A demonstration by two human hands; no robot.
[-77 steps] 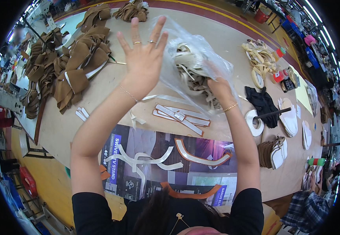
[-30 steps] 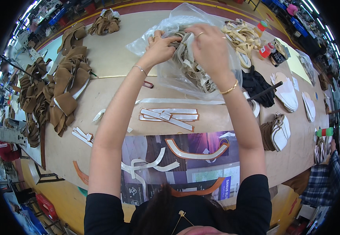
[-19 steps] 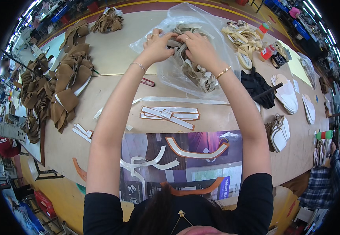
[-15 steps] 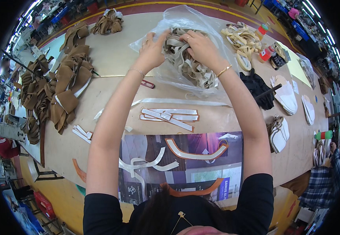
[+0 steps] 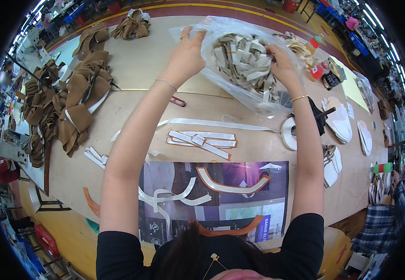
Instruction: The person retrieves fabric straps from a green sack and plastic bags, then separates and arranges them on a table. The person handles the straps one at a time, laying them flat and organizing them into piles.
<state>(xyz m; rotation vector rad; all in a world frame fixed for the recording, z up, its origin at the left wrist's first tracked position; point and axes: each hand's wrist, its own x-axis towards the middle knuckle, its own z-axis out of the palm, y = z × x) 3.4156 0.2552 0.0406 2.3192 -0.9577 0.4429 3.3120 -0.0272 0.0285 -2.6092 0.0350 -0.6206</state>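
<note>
A clear plastic bag [image 5: 215,72] lies at the far middle of the table, filled with a tangled bundle of grey and off-white strips [image 5: 247,60]. My left hand [image 5: 188,55] grips the bag's left rim, its fingers raised. At the right side of the bundle, my right hand [image 5: 282,66] has its fingers curled on the strips, partly behind the plastic. Nearer me lie white strips with brown edges [image 5: 202,138] in a crossed stack. Curved white strips [image 5: 158,198] and a curved brown-edged piece [image 5: 230,189] rest on a printed sheet [image 5: 254,212].
Brown fabric pieces [image 5: 78,112] are heaped at left. A roll of white tape [image 5: 288,134] sits by my right forearm, its tail [image 5: 221,124] running left across the table. Beyond are cream strips [image 5: 300,50], red-capped bottles [image 5: 318,71] and white sole-shaped pieces [image 5: 338,121].
The bag and strips have shifted right. My left hand has come off the strips onto the bag's rim, while my right hand has moved right. The tape roll has come into view.
</note>
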